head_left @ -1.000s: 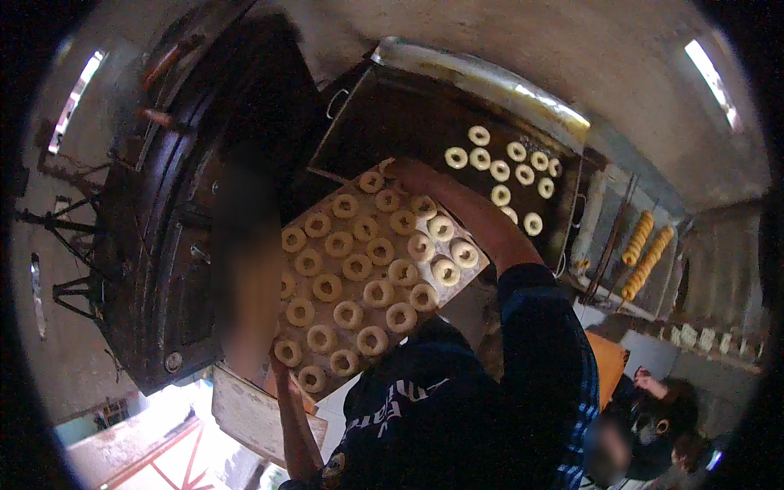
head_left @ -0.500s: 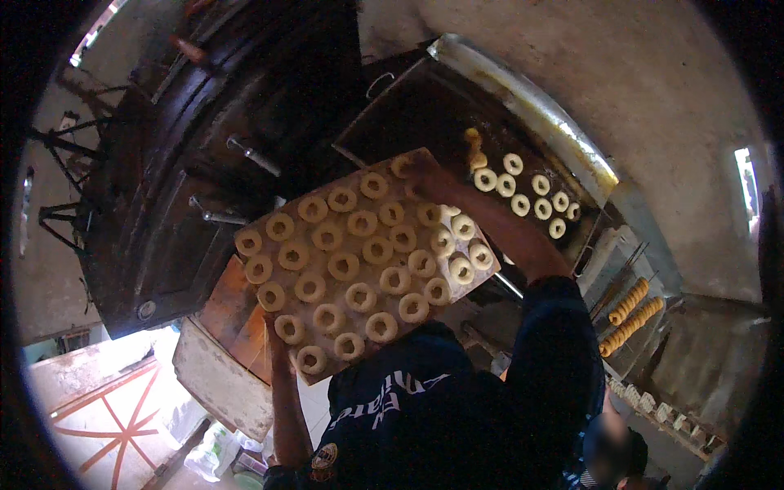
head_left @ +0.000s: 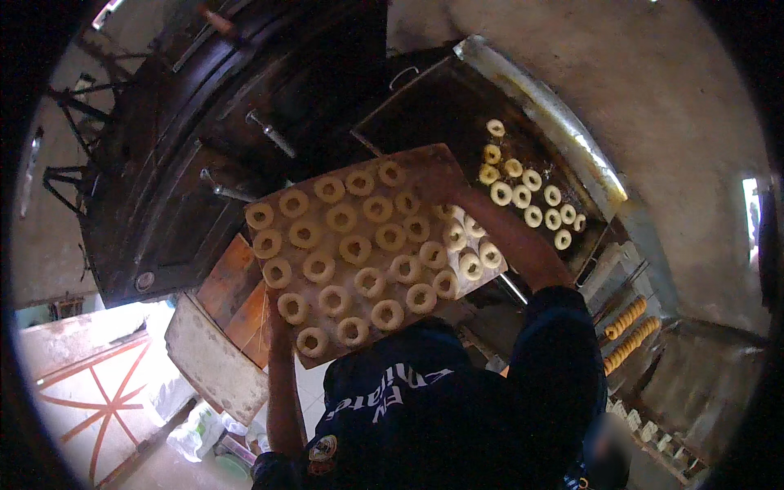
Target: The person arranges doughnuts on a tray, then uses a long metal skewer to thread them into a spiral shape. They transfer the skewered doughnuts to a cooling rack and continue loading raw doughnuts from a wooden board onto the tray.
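A wooden board [head_left: 331,275] lies tilted in front of me, bearing rows of pale raw dough rings [head_left: 355,248]. My left hand [head_left: 276,306] grips its near left edge, with the fingers mostly hidden beneath. Over the far right part of the board is my right hand [head_left: 439,181], its fingertips next to a dough ring [head_left: 407,202]. Dim light hides whether those fingers hold anything. Beyond the board, several pale rings [head_left: 521,196] float in a dark frying pan of oil [head_left: 441,102], and a browner ring [head_left: 492,153] is near its middle.
A bright metal rim [head_left: 555,122] borders the pan's far side. Fried rings [head_left: 629,343] are stacked in two rows on rods at right. Dark metal equipment with handles [head_left: 273,135] stands at left. Another person [head_left: 608,457] is at lower right.
One more pale ring is in the oil at the far end. My right hand has come back from the board's far corner toward another ring. The view has shifted slightly.
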Tool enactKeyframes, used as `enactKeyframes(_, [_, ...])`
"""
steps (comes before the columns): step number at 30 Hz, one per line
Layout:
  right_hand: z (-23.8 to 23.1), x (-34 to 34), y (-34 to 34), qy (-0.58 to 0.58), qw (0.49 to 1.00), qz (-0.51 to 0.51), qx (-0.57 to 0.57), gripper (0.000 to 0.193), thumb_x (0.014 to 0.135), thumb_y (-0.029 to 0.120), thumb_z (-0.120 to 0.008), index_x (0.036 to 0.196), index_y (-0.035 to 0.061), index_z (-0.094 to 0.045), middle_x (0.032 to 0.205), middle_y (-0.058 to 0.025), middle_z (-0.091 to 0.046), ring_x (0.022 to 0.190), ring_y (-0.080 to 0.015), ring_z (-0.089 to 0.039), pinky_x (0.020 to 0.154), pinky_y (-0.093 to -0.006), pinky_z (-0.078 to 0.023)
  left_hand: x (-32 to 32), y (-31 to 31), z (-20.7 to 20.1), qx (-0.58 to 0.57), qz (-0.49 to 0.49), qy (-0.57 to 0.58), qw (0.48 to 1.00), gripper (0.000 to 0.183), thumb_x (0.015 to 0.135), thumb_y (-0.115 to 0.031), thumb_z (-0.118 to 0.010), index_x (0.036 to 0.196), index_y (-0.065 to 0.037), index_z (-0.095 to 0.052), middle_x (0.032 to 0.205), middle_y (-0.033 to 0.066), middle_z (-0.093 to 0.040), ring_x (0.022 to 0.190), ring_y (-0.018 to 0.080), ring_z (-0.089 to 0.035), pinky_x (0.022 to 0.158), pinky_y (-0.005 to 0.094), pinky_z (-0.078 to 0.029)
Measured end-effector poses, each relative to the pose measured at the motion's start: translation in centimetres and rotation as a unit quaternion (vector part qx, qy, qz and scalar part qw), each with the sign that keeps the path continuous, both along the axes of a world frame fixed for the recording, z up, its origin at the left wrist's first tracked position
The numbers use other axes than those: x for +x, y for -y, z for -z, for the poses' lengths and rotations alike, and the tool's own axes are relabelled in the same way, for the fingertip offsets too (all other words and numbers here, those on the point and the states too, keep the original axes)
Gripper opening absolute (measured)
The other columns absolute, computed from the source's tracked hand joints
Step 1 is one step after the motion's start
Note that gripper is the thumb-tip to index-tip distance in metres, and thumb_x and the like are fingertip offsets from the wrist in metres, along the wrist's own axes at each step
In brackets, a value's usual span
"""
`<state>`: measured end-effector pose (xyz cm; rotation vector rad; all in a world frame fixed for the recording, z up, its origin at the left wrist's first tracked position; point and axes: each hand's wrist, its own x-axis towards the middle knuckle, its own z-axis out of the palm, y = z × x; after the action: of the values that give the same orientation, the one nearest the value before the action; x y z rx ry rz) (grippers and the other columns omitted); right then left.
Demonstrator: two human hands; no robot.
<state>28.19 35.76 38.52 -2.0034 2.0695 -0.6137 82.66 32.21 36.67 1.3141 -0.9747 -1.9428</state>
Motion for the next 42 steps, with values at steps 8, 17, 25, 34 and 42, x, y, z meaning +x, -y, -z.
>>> enactKeyframes(8, [-0.2, -3.7, 1.2, -0.162, 0.981, -0.039, 0.095, 0.037, 0.084, 0.013, -0.066, 0.120, 0.0096, -0.071, 0.128, -0.0199, -0.065, 0.124, -0.0364, -0.059, 0.110, -0.0487, -0.046, 0.6, -0.5, -2.8, 0.079, -0.044, -0.023, 0.996, 0.064, 0.106, -0.064, -0.044, 0.137, -0.010, -0.056, 0.116, 0.0074, -0.066, 0.100, 0.0203, -0.067, 0.085, 0.0367, -0.060])
enactKeyframes(17, [5.8, -6.8, -1.7, -0.095, 0.995, 0.023, -0.004, 0.045, 0.092, 0.027, -0.065, 0.134, 0.0104, -0.062, 0.135, -0.0184, -0.059, 0.127, -0.0377, -0.053, 0.112, -0.0498, -0.039, -1.2, 1.1, -3.2, 0.100, -0.004, -0.078, 0.992, 0.058, 0.108, -0.059, -0.044, 0.135, -0.010, -0.058, 0.113, 0.0076, -0.066, 0.097, 0.0204, -0.067, 0.081, 0.0383, -0.061])
enactKeyframes(25, [1.6, 6.3, 4.3, -0.045, 0.995, -0.002, 0.092, 0.050, 0.092, 0.017, -0.065, 0.141, 0.0107, -0.057, 0.142, -0.0183, -0.057, 0.135, -0.0367, -0.050, 0.118, -0.0522, -0.034, -2.3, 1.2, 1.5, 0.043, 0.012, -0.064, 0.997, 0.059, 0.107, -0.060, -0.046, 0.138, -0.010, -0.056, 0.120, 0.0080, -0.065, 0.104, 0.0212, -0.067, 0.087, 0.0393, -0.061])
enactKeyframes(34, [2.5, -7.2, -1.0, -0.234, 0.956, 0.127, 0.120, 0.049, 0.091, 0.041, -0.069, 0.134, 0.0179, -0.066, 0.133, -0.0140, -0.067, 0.116, -0.0335, -0.065, 0.103, -0.0500, -0.048, 4.2, 2.1, -1.5, 0.122, -0.033, -0.116, 0.985, 0.060, 0.106, -0.060, -0.048, 0.137, -0.010, -0.055, 0.125, 0.0079, -0.064, 0.107, 0.0223, -0.068, 0.088, 0.0393, -0.062])
enactKeyframes(42, [2.2, 9.2, 6.4, 0.214, 0.968, -0.121, -0.053, 0.057, 0.085, 0.026, -0.076, 0.138, 0.0112, -0.062, 0.145, -0.0154, -0.057, 0.141, -0.0354, -0.045, 0.122, -0.0518, -0.031, -5.4, 1.7, 3.7, 0.008, 0.048, -0.087, 0.995, 0.057, 0.104, -0.059, -0.049, 0.132, -0.010, -0.056, 0.106, 0.0038, -0.065, 0.096, 0.0169, -0.065, 0.082, 0.0346, -0.058])
